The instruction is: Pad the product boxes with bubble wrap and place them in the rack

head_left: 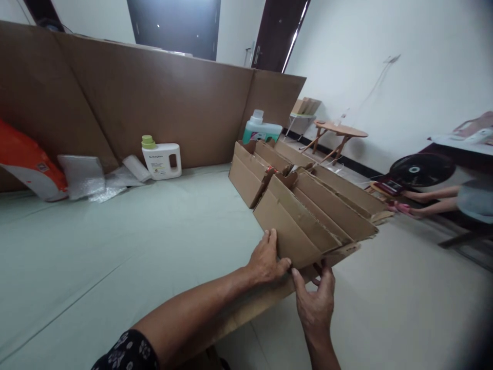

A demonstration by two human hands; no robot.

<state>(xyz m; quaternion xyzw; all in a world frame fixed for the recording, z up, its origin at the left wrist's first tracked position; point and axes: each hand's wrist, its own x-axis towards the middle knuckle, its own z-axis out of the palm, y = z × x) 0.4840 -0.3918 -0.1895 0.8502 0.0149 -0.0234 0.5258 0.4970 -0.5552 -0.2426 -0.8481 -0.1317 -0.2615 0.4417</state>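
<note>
The folded cardboard box (304, 221) stands just beyond the fingertips of both hands, its near lower edge touching the left hand (265, 259) and the right hand (316, 298). Under the wrists lies a flat cardboard sheet (246, 313). Behind the fingers' box, a second folded box (254, 172) stands farther off, a detergent jug (262, 128) behind it. Far left of the fingers, another jug (162, 159) rests against the cardboard wall (154, 103). Well right of the fingers a fan (421, 170) lies; a round table (341, 131) stands beyond.

White walls (385, 31), pale floor (115, 246), dark doorway (173, 25), small round wooden table (341, 131), tall cardboard screen (154, 92)
</note>
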